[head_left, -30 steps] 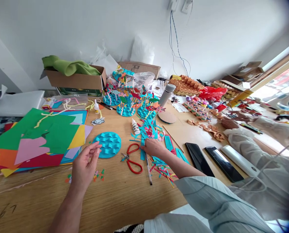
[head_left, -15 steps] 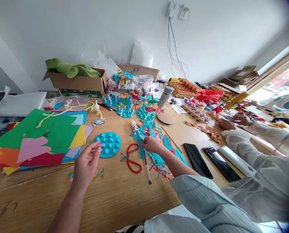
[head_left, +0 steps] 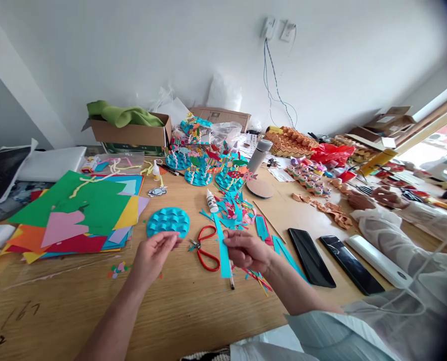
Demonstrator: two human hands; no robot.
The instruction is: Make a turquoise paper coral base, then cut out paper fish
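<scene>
My right hand (head_left: 248,250) pinches a long teal paper strip (head_left: 222,245) and holds it above the wooden table (head_left: 193,311), just right of the red-handled scissors (head_left: 206,247). My left hand (head_left: 154,256) hovers with its fingers loosely curled and nothing in it, just below a round teal scalloped paper disc (head_left: 168,222). A pen (head_left: 231,278) lies under the strip. A heap of teal and coloured paper scraps (head_left: 236,208) lies beyond my right hand, with a small glue bottle (head_left: 210,201) beside it.
A stack of coloured paper sheets (head_left: 80,215) lies at the left. Finished teal discs with paper fish (head_left: 204,165) stand further back near a cardboard box (head_left: 131,133). Two black phones (head_left: 330,257) and a white bar lie at the right. Another person's hands (head_left: 374,199) work at the far right.
My right hand lifted a teal strip out of the scrap heap and drew it toward me. My left hand shifted right, toward the scissors. The camera view moved slightly left.
</scene>
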